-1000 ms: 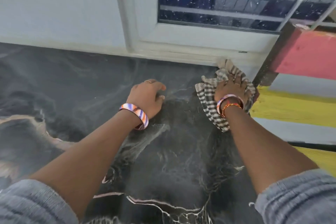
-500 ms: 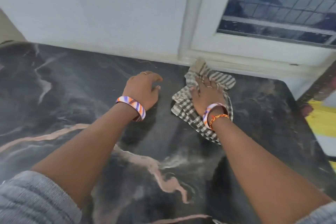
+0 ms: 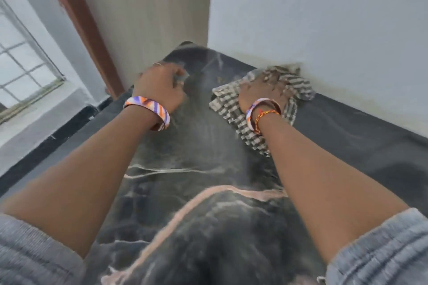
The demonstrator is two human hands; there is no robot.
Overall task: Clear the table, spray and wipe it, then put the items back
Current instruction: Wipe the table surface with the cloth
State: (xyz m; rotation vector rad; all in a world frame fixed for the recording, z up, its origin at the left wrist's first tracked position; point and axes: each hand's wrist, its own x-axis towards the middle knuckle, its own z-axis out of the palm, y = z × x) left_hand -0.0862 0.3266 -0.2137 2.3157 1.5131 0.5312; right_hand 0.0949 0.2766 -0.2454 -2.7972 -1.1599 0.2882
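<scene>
A dark marble table (image 3: 176, 183) with pale pink veins fills the lower view. My right hand (image 3: 261, 92) presses flat on a grey-and-white checked cloth (image 3: 234, 109) at the table's far edge, close to the white wall. My left hand (image 3: 159, 85) rests on the table surface to the left of the cloth, fingers curled down, holding nothing. Both wrists wear striped bangles. No other items stand on the visible tabletop.
A white wall (image 3: 324, 11) borders the table's far side. A beige panel with a brown wooden frame (image 3: 76, 21) rises at the far left corner. A barred window (image 3: 25, 65) and pale ledge lie to the left, beyond the table's left edge.
My right hand has swept the cloth leftward along the far edge, from beside the coloured shelf to near the table's left corner. My left hand has moved left as well, and the view has turned.
</scene>
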